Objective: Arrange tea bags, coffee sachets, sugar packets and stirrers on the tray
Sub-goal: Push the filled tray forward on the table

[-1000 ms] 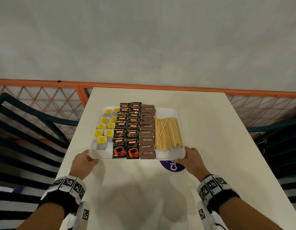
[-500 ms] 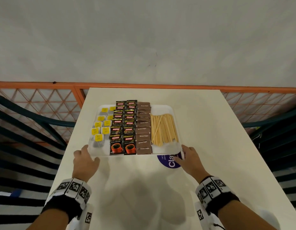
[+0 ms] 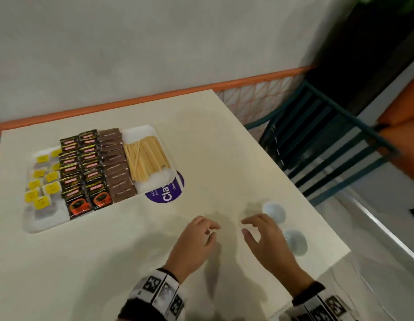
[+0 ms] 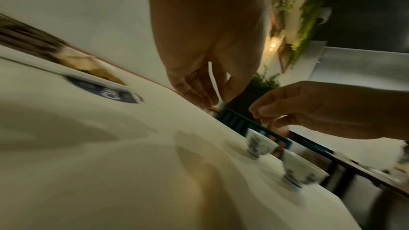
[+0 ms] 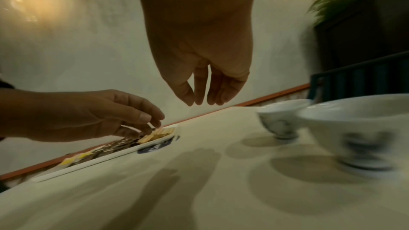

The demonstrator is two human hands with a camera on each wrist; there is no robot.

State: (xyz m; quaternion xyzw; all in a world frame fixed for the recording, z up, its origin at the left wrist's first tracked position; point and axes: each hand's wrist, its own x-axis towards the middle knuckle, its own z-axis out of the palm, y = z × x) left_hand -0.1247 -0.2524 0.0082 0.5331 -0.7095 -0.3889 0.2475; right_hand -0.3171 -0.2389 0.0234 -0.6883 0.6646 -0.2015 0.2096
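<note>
Left hand [image 3: 194, 245] fingers loosely curled, empty, above table [image 3: 224, 158]; right hand [image 3: 266, 242] likewise, cups [image 3: 274, 212] just beside at 2 o'clock. Tray [image 3: 46, 222] at 10 o'clock, well apart — tea bags [image 3: 42, 188], coffee sachets [image 3: 85, 172], sugar packets [image 3: 117, 167], stirrers [image 3: 146, 159] in rows. Sachets light, slippery; lift tray by rims, level.

I count one white tray [image 3: 46, 224] on the worktop [image 3: 108, 262]. On it lie two columns of coffee sachets [image 3: 84, 167], one column of brown sugar packets [image 3: 117, 167], about nine yellow-tagged tea bags [image 3: 42, 188] as far as the blur lets me tell, and one heap of wooden stirrers [image 3: 146, 161], too many for me to number. Two small cups [image 3: 274, 212] stand apart, and one purple sticker [image 3: 166, 193] shows.
</note>
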